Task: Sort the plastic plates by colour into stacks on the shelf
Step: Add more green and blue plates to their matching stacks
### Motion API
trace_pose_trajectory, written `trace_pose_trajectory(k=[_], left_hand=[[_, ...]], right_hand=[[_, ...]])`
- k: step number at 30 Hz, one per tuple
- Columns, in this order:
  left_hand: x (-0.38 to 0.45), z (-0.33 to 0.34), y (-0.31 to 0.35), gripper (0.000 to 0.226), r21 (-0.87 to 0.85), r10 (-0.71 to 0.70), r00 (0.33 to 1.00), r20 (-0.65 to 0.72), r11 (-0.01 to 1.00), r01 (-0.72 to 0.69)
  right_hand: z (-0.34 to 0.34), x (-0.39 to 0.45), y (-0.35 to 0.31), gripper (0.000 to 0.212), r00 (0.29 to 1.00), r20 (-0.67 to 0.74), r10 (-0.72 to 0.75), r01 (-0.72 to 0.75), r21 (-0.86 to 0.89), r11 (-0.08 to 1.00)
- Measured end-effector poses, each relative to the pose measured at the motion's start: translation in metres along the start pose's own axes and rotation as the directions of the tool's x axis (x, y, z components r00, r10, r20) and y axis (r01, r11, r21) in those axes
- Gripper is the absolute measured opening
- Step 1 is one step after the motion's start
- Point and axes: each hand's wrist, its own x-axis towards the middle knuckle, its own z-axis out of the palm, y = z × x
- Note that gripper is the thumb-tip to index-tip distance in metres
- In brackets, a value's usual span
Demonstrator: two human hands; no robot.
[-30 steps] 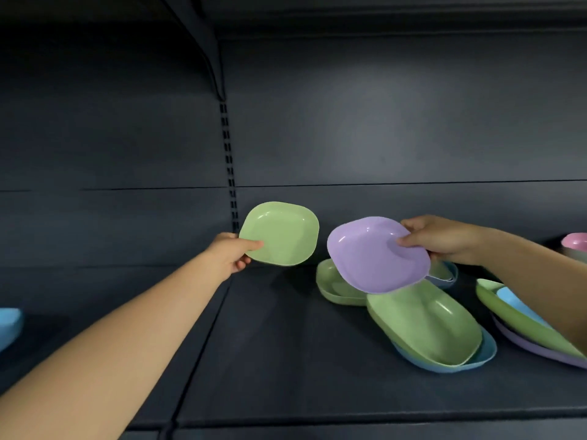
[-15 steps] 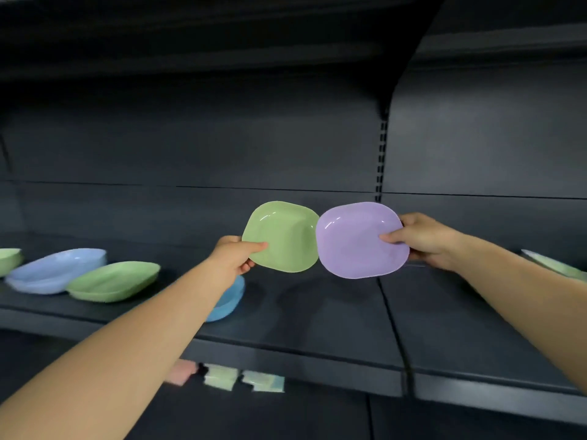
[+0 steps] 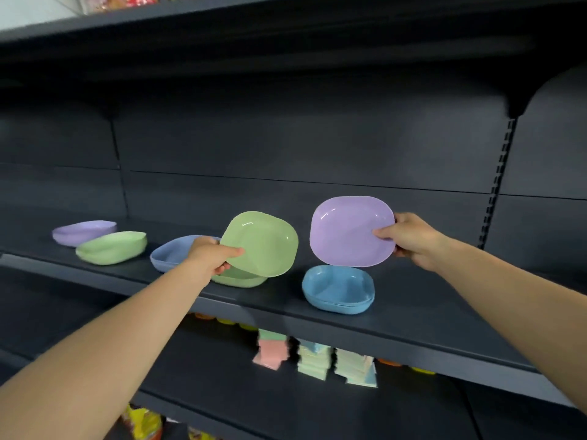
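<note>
My left hand (image 3: pixel 211 253) grips a green plate (image 3: pixel 262 242) by its left edge, tilted, just above another green plate (image 3: pixel 238 279) lying on the dark shelf (image 3: pixel 413 315). My right hand (image 3: pixel 409 238) holds a purple plate (image 3: pixel 351 231) by its right rim, face towards me, above a small stack of blue plates (image 3: pixel 338 289). Further left on the shelf lie a blue plate (image 3: pixel 171 254), partly hidden behind my left hand, a green plate (image 3: pixel 111 247) and a purple plate (image 3: pixel 84 231).
The lower shelf carries stacks of pastel pink, green and blue packs (image 3: pixel 317 360) and some orange and yellow items behind them. A slotted upright (image 3: pixel 495 185) runs down the back panel at the right. The upper shelf overhangs closely.
The view has swung left along the shelf, bringing more plates into sight. Both held plates have moved apart; the green one now hangs over a green plate, the purple one over the blue stack.
</note>
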Motion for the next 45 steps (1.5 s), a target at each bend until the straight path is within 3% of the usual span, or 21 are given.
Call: trace_pose_trajectory(k=[8, 11, 17, 20, 24, 28, 33, 38, 45], left_hand=[[0.065, -0.029, -0.026, 0.071, 0.229, -0.169, 0.982, 0.084, 0.962, 0.147], [0.079, -0.026, -0.028, 0.037, 0.386, -0.174, 0.981, 0.083, 0.913, 0.13], [0.086, -0.021, -0.017, 0.036, 0.801, -0.133, 0.988, 0.082, 0.599, 0.014], [0.086, -0.019, -0.017, 0.041, 0.877, -0.13, 0.984, 0.12, 0.478, -0.044], [0.087, -0.02, -0.015, 0.047, 0.909, -0.187, 0.969, 0.159, 0.41, -0.07], [0.089, -0.022, -0.011, 0.052, 0.911, -0.177, 0.971, 0.162, 0.405, -0.079], [0.095, -0.026, 0.006, 0.057, 0.87, -0.101, 0.974, 0.205, 0.474, -0.134], [0.093, -0.031, 0.014, 0.057, 0.87, -0.128, 0.946, 0.299, 0.445, -0.215], [0.11, -0.051, 0.016, 0.051, 0.682, -0.106, 0.918, 0.382, 0.703, -0.202]], right_hand=[[0.044, 0.053, -0.009, 0.02, 0.999, 0.041, 0.02, -0.018, -0.042, 0.999], [0.055, 0.076, -0.009, 0.023, 0.998, 0.053, 0.039, -0.037, -0.039, 0.999], [0.077, 0.11, -0.02, 0.021, 0.996, 0.084, 0.04, -0.038, -0.027, 0.999], [0.086, 0.119, -0.021, 0.02, 0.995, 0.1, 0.021, -0.018, -0.022, 1.0], [0.091, 0.128, -0.019, 0.022, 0.995, 0.103, 0.004, -0.001, -0.036, 0.999], [0.093, 0.132, -0.021, 0.021, 0.995, 0.1, -0.007, 0.013, -0.052, 0.999], [0.101, 0.135, -0.024, 0.023, 0.994, 0.109, -0.023, 0.027, -0.039, 0.999], [0.114, 0.133, -0.029, 0.02, 0.995, 0.093, -0.031, 0.034, -0.037, 0.999], [0.135, 0.129, -0.038, 0.025, 0.998, 0.068, -0.017, 0.021, -0.052, 0.998]])
